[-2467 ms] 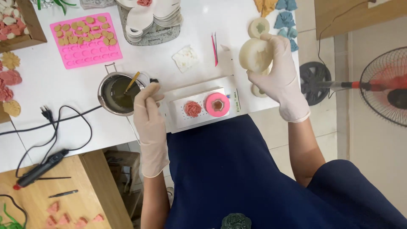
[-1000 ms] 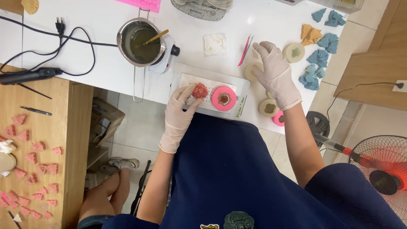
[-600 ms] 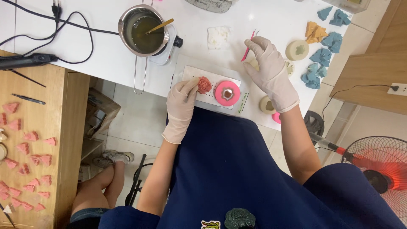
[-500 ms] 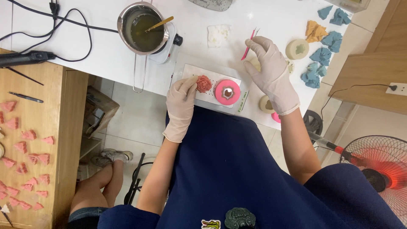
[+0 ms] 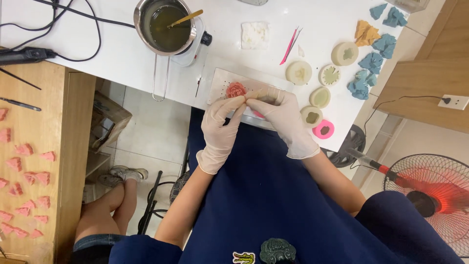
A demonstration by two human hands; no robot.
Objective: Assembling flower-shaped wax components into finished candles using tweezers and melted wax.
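Evidently both gloved hands, left hand [image 5: 221, 116] and right hand [image 5: 282, 113], pinched together beside the pink flower piece [image 5: 236, 90]; lifting it wanted gentle fingertips.

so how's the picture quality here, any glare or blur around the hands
Head view: even, soft light, with only faint shadows under the pot and moulds. The white table is bright, close to washed out, but without a hard glare spot. Left hand, right hand and the pink flower are sharp, with no motion blur. Straight edges bend slightly towards the frame's corners.
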